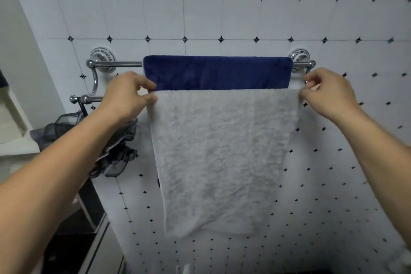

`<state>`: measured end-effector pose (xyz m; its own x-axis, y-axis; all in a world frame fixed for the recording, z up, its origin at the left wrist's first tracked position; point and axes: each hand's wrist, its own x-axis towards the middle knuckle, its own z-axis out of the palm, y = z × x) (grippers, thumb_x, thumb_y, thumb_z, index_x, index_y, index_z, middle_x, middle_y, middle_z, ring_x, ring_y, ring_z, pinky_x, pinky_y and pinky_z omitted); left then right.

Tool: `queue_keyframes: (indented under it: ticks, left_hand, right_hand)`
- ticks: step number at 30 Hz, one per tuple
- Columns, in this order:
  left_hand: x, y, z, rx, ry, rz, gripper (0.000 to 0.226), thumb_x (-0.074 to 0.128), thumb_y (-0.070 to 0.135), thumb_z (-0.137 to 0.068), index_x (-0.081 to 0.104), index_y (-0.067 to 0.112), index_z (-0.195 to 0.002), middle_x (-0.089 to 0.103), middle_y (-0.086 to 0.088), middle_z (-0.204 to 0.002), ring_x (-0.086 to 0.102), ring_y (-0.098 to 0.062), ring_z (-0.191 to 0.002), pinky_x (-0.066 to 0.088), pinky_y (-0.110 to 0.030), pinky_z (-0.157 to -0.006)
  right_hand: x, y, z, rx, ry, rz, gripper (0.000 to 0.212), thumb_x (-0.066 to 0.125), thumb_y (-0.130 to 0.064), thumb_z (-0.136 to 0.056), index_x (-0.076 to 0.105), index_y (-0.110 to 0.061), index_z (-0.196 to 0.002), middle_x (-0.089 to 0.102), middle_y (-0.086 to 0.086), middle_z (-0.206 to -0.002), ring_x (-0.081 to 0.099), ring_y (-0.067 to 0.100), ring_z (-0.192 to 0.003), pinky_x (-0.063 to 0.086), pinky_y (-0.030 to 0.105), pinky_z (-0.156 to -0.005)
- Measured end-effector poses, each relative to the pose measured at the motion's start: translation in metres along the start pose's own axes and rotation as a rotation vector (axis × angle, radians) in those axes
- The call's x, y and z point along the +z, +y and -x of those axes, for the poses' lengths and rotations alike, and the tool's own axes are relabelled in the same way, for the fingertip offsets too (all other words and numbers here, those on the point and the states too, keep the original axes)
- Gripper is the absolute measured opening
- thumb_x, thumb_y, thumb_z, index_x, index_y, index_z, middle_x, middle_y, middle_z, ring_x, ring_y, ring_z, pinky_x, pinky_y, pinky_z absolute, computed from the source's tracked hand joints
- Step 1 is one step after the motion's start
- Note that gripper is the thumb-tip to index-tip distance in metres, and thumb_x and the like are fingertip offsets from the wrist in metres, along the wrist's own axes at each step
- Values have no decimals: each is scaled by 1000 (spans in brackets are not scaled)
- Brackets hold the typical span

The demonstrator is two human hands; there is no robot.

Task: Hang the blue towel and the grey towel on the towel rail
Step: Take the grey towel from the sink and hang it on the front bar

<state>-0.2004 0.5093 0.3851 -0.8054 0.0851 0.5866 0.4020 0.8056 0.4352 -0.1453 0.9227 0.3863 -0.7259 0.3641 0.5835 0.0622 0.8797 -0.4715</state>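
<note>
Both forearms reach up; my left hand (127,95) and right hand (327,91) pinch the grey towel's (224,151) top corners, blue towel (218,72) on the rail (117,64) just beyond my fingertips.

White wall tiles (222,18) carry small black diamond insets, and dark mesh fabric (115,153) hangs at left.

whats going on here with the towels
A person is hanging towels on a chrome towel rail fixed to a tiled wall. The blue towel is already draped over the upper bar. The grey towel hangs in front of it over the lower bar, and the left hand and right hand each pinch a top corner of it, apparently straightening it. A dark mesh bag hangs at the left.
</note>
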Motion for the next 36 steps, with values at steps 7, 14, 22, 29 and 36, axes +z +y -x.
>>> queue_keyframes:
  ticks: [7, 14, 22, 29, 36]
  left_hand:
    - [5, -9, 2, 241, -23, -244, 30, 68, 25, -88, 71, 24, -118, 75, -5, -110, 64, -29, -107, 39, -48, -101]
    - [31, -9, 63, 298, 287, -108, 23, 54, 12, -92, 62, 10, -114, 64, -13, -103, 59, -27, -87, 47, -43, -71]
    - [98, -29, 101, -453, 50, 188, 61, 80, 29, -76, 48, 8, -124, 54, -12, -124, 60, -28, -96, 50, -44, -88]
    - [88, -49, 70, -448, 111, 276, 14, 61, 16, -91, 55, 15, -78, 67, -4, -73, 72, -21, -70, 55, -36, -68]
    - [111, -21, 101, -399, 152, 452, 17, 56, 33, -78, 54, 24, -92, 62, 10, -87, 63, -13, -78, 53, -39, -78]
  right_hand:
    - [8, 8, 6, -242, -38, 329, 22, 69, -28, -83, 71, -24, -105, 69, 9, -103, 53, 36, -105, 36, 45, -88]
    - [47, 39, 68, 155, 54, -213, 20, 66, -32, -79, 63, -25, -98, 65, -6, -92, 60, 17, -88, 45, 32, -75]
    - [117, 81, 127, 380, -655, -212, 34, 82, -20, -78, 52, -15, -63, 49, 0, -64, 51, 18, -63, 39, 29, -58]
    - [111, 119, 119, 391, -407, -21, 40, 73, -16, -84, 45, -16, -55, 49, 1, -57, 44, 17, -54, 36, 28, -53]
    - [130, 107, 130, 340, -519, -159, 35, 70, -20, -79, 40, -16, -63, 45, 0, -61, 44, 19, -58, 32, 32, -56]
